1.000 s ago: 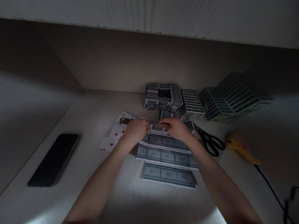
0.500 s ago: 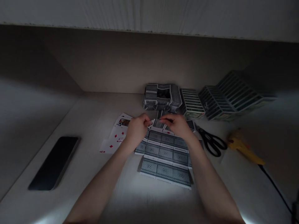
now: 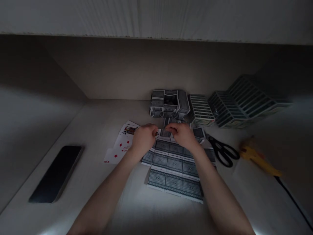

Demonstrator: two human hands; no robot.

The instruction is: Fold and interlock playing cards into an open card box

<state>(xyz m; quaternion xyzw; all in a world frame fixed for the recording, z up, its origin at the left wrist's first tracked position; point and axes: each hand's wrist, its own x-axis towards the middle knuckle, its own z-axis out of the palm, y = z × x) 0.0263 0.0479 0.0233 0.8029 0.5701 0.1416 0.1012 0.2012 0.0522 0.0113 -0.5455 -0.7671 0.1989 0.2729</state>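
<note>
My left hand (image 3: 143, 139) is closed in a pinch on the left side of a small playing card (image 3: 158, 133). From the other side my right hand (image 3: 183, 135) pinches the same card, fingertips close to those of the left. My fingers hide much of it. Just below the hands lie rows of joined playing cards (image 3: 174, 162) with grey patterned backs up. Further patterned card pieces (image 3: 199, 132) stand beside my right wrist. Loose face-up cards (image 3: 119, 147), with red diamonds and a jack showing, spread out left of my left hand.
A box-like card structure (image 3: 158, 102) stands behind the hands. To its right are slatted card pieces (image 3: 201, 107) and a larger stepped one (image 3: 249, 98). Black-handled scissors (image 3: 223, 151) and a yellow glue gun (image 3: 259, 158) lie right, a phone (image 3: 57, 173) left. A shelf edge (image 3: 156, 38) hangs above.
The view has tilted slightly, so everything sits a little lower. Both hands stay pinched at the card, with the right fingertips slightly nearer the left.
</note>
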